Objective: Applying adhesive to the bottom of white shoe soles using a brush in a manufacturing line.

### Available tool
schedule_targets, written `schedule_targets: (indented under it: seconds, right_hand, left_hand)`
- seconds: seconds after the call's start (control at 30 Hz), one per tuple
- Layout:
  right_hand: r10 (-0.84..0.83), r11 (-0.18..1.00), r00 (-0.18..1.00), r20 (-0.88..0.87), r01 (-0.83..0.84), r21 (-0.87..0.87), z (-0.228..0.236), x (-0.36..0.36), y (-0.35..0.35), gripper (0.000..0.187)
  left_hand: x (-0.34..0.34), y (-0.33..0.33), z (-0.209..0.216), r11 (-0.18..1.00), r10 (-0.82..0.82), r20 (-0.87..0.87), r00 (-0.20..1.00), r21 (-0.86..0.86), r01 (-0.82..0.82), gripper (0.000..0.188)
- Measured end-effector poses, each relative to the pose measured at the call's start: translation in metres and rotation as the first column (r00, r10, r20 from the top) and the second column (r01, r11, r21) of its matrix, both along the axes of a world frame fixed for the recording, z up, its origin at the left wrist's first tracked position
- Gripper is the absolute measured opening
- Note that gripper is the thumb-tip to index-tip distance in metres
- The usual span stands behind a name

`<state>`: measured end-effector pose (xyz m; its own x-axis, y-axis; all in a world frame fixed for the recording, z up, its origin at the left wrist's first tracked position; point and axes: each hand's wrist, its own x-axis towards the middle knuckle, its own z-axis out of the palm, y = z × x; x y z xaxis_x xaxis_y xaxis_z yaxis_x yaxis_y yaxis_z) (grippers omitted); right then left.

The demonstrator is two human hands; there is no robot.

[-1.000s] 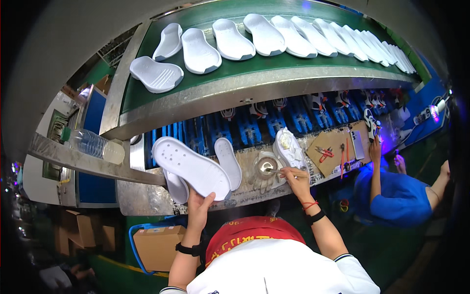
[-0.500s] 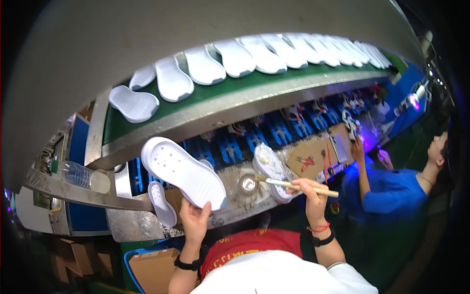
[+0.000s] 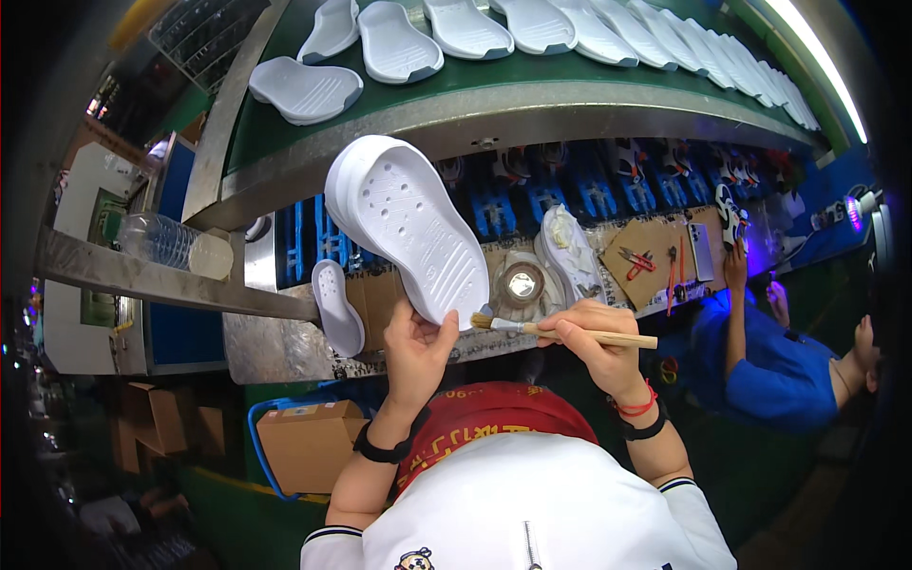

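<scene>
White soles [image 3: 532, 24] line the green conveyor belt [image 3: 285, 123] at twelve o'clock. A plastic bottle [image 3: 176, 244] lies at nine; a cardboard box [image 3: 309, 442] sits at seven; a co-worker in blue [image 3: 769, 366] stands at three.

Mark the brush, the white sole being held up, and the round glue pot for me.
brush [image 3: 570, 332], head view, on its wooden handle.
white sole [image 3: 413, 228], head view, on its dotted underside.
glue pot [image 3: 522, 282], head view, on its open top.

white sole [image 3: 410, 226] raised closer, brush [image 3: 560, 330] brought to it
</scene>
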<state>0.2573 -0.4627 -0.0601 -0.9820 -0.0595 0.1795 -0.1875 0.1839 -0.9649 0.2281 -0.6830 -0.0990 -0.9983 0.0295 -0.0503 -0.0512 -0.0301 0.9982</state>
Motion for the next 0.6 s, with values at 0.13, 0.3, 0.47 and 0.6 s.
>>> schedule_targets:
  seconds: [0.13, 0.3, 0.47, 0.6]
  right_hand:
    - [0.015, 0.999, 0.999, -0.052, -0.013, 0.033, 0.004, -0.003, 0.002, 0.014]
    - [0.067, 0.994, 0.991, -0.113, -0.057, 0.094, 0.001, -0.009, 0.0, 0.014]
    - [0.049, 0.996, 0.996, -0.07, -0.044, 0.077, 0.006, -0.013, -0.002, 0.013]
    - [0.11, 0.989, 0.987, -0.114, -0.098, 0.107, 0.007, -0.015, 0.008, 0.014]
  left_hand:
    - [0.005, -0.001, 0.002, 1.0, 0.008, -0.004, 1.0, -0.03, -0.008, 0.027]
    - [0.004, -0.004, 0.003, 0.998, 0.003, -0.008, 1.0, -0.062, -0.004, 0.028]
    - [0.004, -0.003, 0.001, 0.997, -0.022, -0.01, 1.0, -0.07, 0.021, 0.03]
    - [0.003, -0.004, 0.002, 0.997, -0.022, -0.021, 1.0, -0.077, 0.021, 0.032]
